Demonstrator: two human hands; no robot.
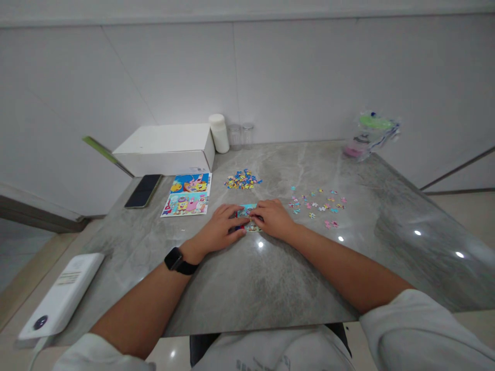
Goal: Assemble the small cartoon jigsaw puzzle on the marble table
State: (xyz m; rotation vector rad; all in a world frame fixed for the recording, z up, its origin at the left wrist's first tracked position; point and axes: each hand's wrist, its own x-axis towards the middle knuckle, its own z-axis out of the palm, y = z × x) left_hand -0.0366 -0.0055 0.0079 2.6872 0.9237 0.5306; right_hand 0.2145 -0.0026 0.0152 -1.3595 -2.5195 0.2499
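A small, partly assembled jigsaw puzzle (247, 209) lies on the table between my hands, its middle mostly covered by my fingers. From the left, my left hand (223, 226) rests on its edge with fingers stretched out and apart. My right hand (274, 218) bends over the right side, thumb and fingertips drawn together on the puzzle surface at what looks like a jigsaw piece. Loose pink and light-blue jigsaw pieces (311, 204) are scattered to the right. Beyond my hands sits a heap of blue and yellow jigsaw pieces (243, 179).
A cartoon picture sheet (187, 195) and a dark phone (144, 191) lie to the left. Behind them are a white box (166, 147), a white bottle (219, 134) and two glasses (240, 136). A plastic bag (371, 135) is at back right, a white device (64, 293) at front left.
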